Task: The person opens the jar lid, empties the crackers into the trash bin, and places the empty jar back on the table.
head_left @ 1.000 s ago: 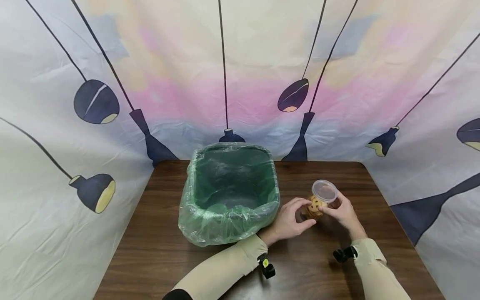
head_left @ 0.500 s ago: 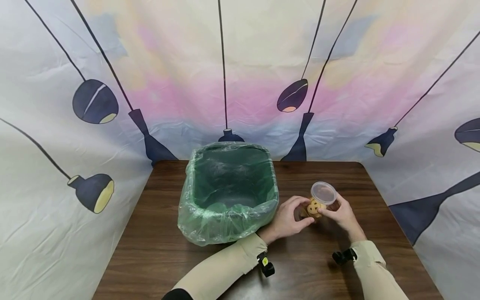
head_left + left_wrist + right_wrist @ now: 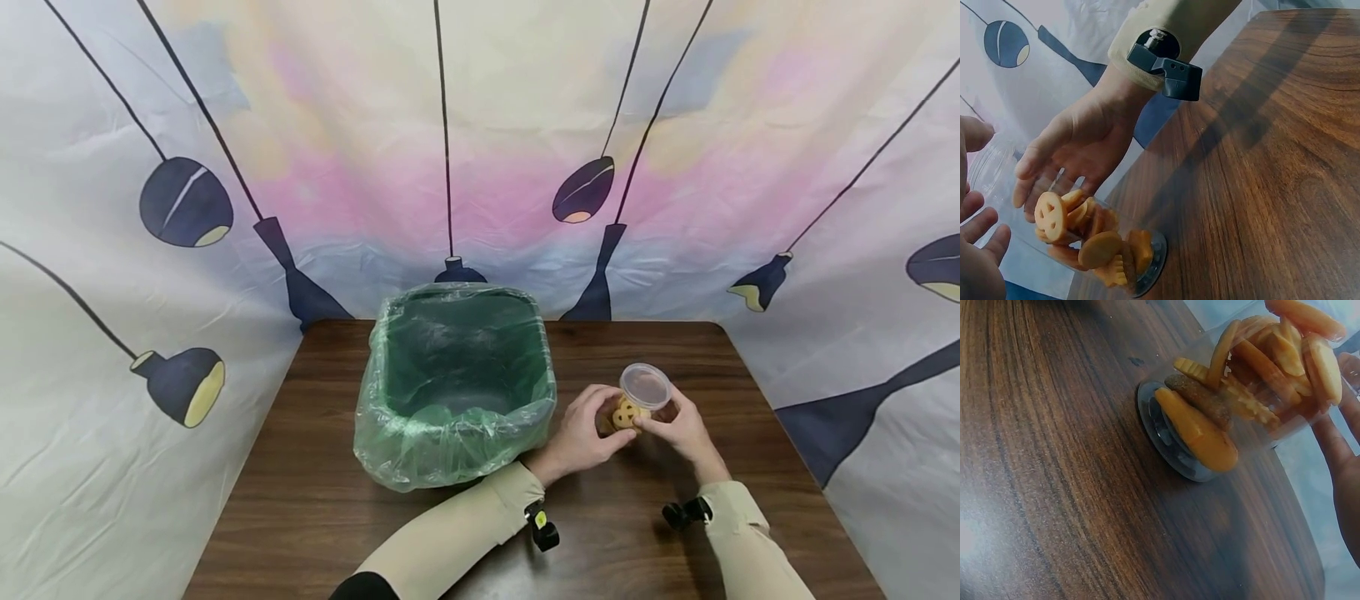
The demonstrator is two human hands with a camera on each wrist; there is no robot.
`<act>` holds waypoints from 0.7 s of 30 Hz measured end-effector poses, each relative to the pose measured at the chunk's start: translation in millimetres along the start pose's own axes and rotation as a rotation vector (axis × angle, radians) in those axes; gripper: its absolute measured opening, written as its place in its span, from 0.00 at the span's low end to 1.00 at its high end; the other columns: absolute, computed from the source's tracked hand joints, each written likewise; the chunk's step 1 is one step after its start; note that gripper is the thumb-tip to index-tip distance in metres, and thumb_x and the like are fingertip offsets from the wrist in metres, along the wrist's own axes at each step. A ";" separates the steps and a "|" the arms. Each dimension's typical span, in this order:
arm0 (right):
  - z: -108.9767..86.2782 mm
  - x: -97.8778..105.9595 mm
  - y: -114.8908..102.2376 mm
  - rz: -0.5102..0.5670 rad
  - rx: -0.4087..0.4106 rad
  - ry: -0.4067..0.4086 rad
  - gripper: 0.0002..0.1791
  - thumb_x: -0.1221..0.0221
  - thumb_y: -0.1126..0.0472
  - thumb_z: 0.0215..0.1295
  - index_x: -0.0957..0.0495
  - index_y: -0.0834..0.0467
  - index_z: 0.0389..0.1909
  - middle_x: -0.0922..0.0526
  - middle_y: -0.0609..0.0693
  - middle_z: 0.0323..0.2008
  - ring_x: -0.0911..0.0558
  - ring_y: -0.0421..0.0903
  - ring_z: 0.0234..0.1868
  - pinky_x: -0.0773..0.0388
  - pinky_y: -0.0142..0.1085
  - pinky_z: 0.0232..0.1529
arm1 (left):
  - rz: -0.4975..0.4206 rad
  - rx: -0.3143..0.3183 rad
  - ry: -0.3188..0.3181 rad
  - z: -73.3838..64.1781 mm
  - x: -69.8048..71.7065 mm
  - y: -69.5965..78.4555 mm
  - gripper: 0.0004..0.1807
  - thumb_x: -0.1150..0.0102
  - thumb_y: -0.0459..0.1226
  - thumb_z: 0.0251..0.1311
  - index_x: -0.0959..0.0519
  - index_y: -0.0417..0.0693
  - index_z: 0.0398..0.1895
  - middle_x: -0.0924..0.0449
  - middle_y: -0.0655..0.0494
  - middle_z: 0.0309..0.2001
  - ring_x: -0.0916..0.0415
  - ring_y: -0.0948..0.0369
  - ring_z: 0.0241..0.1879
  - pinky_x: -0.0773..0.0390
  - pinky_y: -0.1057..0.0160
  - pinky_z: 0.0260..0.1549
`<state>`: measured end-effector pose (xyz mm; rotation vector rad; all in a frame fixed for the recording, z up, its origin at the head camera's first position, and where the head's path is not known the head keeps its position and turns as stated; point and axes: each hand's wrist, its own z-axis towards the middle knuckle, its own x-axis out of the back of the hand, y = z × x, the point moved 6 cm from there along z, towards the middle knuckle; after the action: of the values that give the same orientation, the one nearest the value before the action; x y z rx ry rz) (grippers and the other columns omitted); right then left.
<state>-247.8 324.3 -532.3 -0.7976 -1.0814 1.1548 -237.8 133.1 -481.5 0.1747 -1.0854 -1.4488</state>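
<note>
A clear jar (image 3: 628, 413) of small yellow-brown biscuits stands on the wooden table, with a pale translucent round top (image 3: 646, 386). Faces with cut-out eyes show on some biscuits (image 3: 1051, 217). My right hand (image 3: 686, 429) grips the jar from the right, thumb in front and fingers partly hidden behind. On the left side, my left hand (image 3: 585, 429) curves its thumb and fingers round the jar, with a gap at the palm. The right wrist view shows the jar's base (image 3: 1172, 440) on the tabletop.
A bin (image 3: 465, 350) lined with a thin green plastic bag (image 3: 453, 450) stands left of the jar, close by the left forearm. The wooden table (image 3: 300, 500) ends against a hanging cloth (image 3: 495, 150) printed with lamps.
The left hand has shifted slightly up and its thumb sits a little higher by the jar. Jar and right hand stay nearly in place; the whole view drifts slightly left.
</note>
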 end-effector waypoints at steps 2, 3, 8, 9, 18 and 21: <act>0.1 -0.2 0.2 -0.006 0.001 0.003 0.39 0.33 0.78 0.51 0.36 0.71 0.65 0.28 0.66 0.56 0.23 0.36 0.51 0.25 0.22 0.46 | -0.028 0.001 0.011 1.8 0.5 0.0 0.31 0.28 0.38 0.53 0.29 0.38 0.59 0.26 0.45 0.54 0.23 0.53 0.52 0.21 0.65 0.51; 0.1 -0.5 -0.1 -0.008 0.005 0.001 0.39 0.33 0.78 0.51 0.37 0.72 0.65 0.28 0.68 0.56 0.23 0.37 0.50 0.25 0.22 0.45 | -0.037 -0.001 0.018 2.8 0.9 0.0 0.32 0.28 0.38 0.53 0.29 0.37 0.59 0.27 0.44 0.54 0.23 0.52 0.52 0.21 0.64 0.50; -0.4 -1.6 -2.3 0.016 0.011 -0.012 0.39 0.34 0.79 0.51 0.38 0.72 0.66 0.29 0.69 0.56 0.23 0.39 0.50 0.25 0.23 0.44 | -0.033 -0.018 0.042 6.6 2.0 0.4 0.33 0.28 0.37 0.52 0.30 0.35 0.60 0.27 0.42 0.54 0.23 0.52 0.51 0.21 0.67 0.50; -0.3 -1.9 -2.8 0.020 0.009 -0.016 0.39 0.34 0.79 0.51 0.38 0.72 0.66 0.29 0.69 0.56 0.23 0.39 0.49 0.24 0.23 0.44 | -0.032 -0.017 0.043 6.9 2.0 -0.1 0.33 0.28 0.38 0.53 0.30 0.35 0.60 0.27 0.42 0.54 0.23 0.53 0.51 0.22 0.67 0.50; -3.5 -0.2 -1.7 0.019 0.009 -0.020 0.39 0.34 0.79 0.51 0.38 0.72 0.66 0.26 0.59 0.55 0.24 0.35 0.50 0.26 0.21 0.46 | 0.004 0.005 0.019 6.7 -2.7 -4.1 0.35 0.29 0.40 0.54 0.31 0.37 0.63 0.28 0.43 0.56 0.24 0.52 0.52 0.21 0.63 0.50; -5.0 -0.7 -2.2 0.025 0.011 -0.025 0.39 0.34 0.79 0.50 0.38 0.73 0.65 0.26 0.58 0.55 0.24 0.36 0.51 0.26 0.21 0.47 | 0.032 0.013 0.024 6.4 -3.2 -4.0 0.35 0.29 0.42 0.54 0.31 0.38 0.63 0.28 0.45 0.57 0.24 0.53 0.52 0.22 0.63 0.50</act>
<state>-242.4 323.2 -532.1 -0.7920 -1.0876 1.1931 -244.2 138.2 -482.3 0.1829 -1.0740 -1.4080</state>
